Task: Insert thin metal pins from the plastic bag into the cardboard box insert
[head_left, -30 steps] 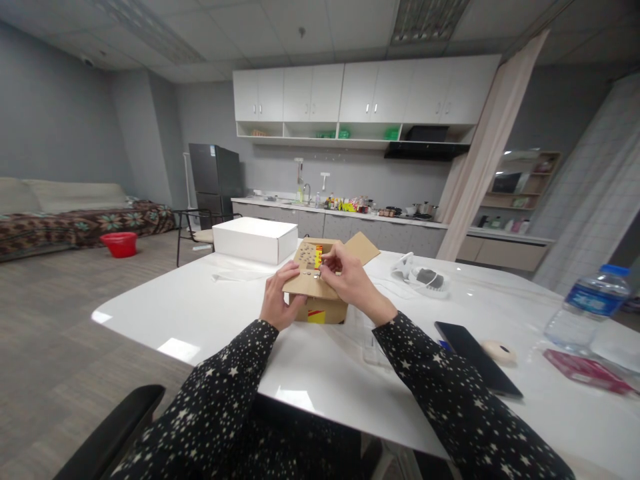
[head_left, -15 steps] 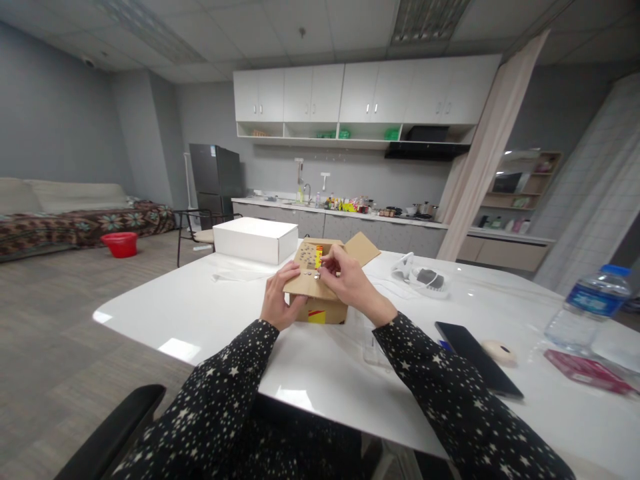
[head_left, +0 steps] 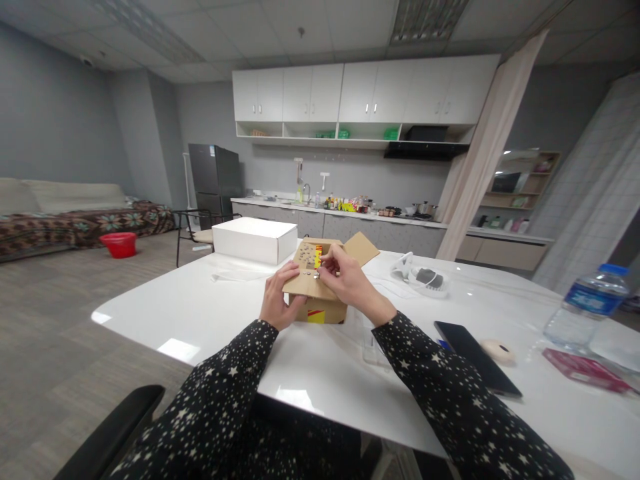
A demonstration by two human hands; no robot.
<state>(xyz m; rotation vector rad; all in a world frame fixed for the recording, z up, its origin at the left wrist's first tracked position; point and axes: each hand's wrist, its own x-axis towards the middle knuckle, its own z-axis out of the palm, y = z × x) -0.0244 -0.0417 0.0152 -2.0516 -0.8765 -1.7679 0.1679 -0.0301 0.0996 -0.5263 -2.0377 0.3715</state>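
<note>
A small cardboard box [head_left: 330,312] with yellow and red patches stands on the table in front of me, its flaps raised. My left hand [head_left: 279,293] grips the near flap [head_left: 313,288] at its left edge, thumb below and fingers on top. Over the same flap, my right hand [head_left: 345,272] has thumb and index finger pinched together at a tiny silver stud-like piece, mostly covered by the fingertips. Beside it on the flap lie a few more shiny round pieces. Several small silver pieces [head_left: 306,255] dot the cardboard farther back. Another flap [head_left: 362,249] sticks out behind my right hand.
A white box [head_left: 255,241] stands behind my left hand on the white table [head_left: 200,313]. Rightward are a white device with a cable [head_left: 425,279], a clear plastic case [head_left: 373,350], a dark phone or tablet [head_left: 475,357], a water bottle [head_left: 583,307] and a red packet [head_left: 585,370].
Almost nothing differs. The view has shifted very slightly, and both hands keep their places on the flap.
</note>
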